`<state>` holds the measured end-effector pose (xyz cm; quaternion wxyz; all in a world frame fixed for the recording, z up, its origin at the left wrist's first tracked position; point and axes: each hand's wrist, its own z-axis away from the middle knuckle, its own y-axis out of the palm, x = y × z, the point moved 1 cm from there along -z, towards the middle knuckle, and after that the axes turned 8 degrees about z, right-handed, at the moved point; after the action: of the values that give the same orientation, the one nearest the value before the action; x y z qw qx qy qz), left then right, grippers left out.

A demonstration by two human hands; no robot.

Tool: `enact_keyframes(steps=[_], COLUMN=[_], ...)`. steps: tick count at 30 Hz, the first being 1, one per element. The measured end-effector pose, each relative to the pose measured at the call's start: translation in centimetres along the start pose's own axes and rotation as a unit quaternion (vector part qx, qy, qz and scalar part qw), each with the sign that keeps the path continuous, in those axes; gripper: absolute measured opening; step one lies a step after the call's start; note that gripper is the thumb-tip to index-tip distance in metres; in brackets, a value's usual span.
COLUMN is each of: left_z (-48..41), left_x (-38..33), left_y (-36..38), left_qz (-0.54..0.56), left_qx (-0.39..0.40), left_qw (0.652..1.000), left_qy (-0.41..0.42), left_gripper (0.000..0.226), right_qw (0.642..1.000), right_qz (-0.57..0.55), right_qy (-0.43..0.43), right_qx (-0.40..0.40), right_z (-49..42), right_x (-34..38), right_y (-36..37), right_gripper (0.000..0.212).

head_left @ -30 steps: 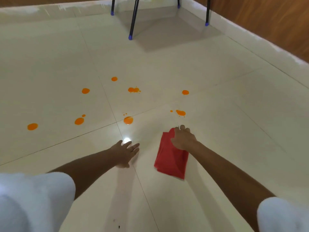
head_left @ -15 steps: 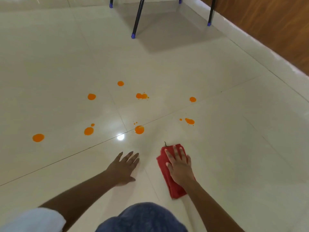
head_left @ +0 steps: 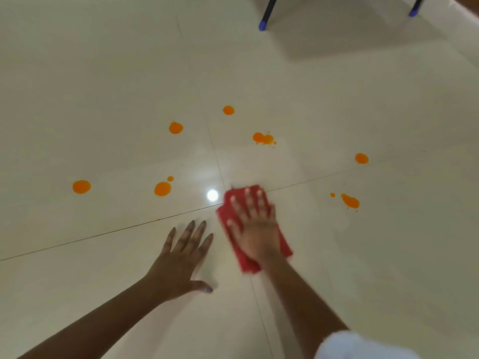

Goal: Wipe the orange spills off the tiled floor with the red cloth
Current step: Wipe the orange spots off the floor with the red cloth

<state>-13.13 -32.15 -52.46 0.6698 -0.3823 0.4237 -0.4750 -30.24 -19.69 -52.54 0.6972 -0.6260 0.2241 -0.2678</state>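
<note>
Your right hand [head_left: 255, 229] presses its fingers [head_left: 248, 200], spread flat and gripping nothing, on the folded red cloth [head_left: 234, 251] where the tile seams cross; your left hand [head_left: 181, 257] lies open, splayed on the glossy cream tiled floor [head_left: 363, 255] just beside it. Wiping appears under way. Round orange spills [head_left: 162, 189] lie ahead on both sides, so next push the cloth forward over the nearest one.

Soft indoor light, glare spot [head_left: 212, 195] on glossy tiles [head_left: 103, 73], slight motion blur.
</note>
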Motion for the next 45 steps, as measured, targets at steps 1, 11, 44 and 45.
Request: enact_keyframes(steps=[1, 11, 44, 45], left_z=[-0.1, -0.9, 6.4, 6.5], left_x=[0.2, 0.9, 8.6, 8.8], left_y=[0.0, 0.1, 0.3, 0.3], left_qz=[0.005, 0.039, 0.161, 0.168], left_qx=[-0.01, -0.038, -0.088, -0.084], left_qw=[1.0, 0.997, 0.954, 0.952], left_qy=[-0.01, -0.055, -0.239, -0.24], left_gripper=[0.112, 0.112, 0.13, 0.132], right_qw=[0.999, 0.999, 0.991, 0.986], right_qz=[0.015, -0.036, -0.013, -0.016], right_qy=[0.048, -0.01, 0.13, 0.162], right_qx=[0.0, -0.035, -0.031, -0.04], right_z=[-1.7, 1.8, -4.1, -2.1], right_x=[-1.6, 4.9, 6.3, 7.1], right_y=[0.1, 0.6, 0.8, 0.7], right_gripper=[0.06, 0.055, 0.059, 0.059])
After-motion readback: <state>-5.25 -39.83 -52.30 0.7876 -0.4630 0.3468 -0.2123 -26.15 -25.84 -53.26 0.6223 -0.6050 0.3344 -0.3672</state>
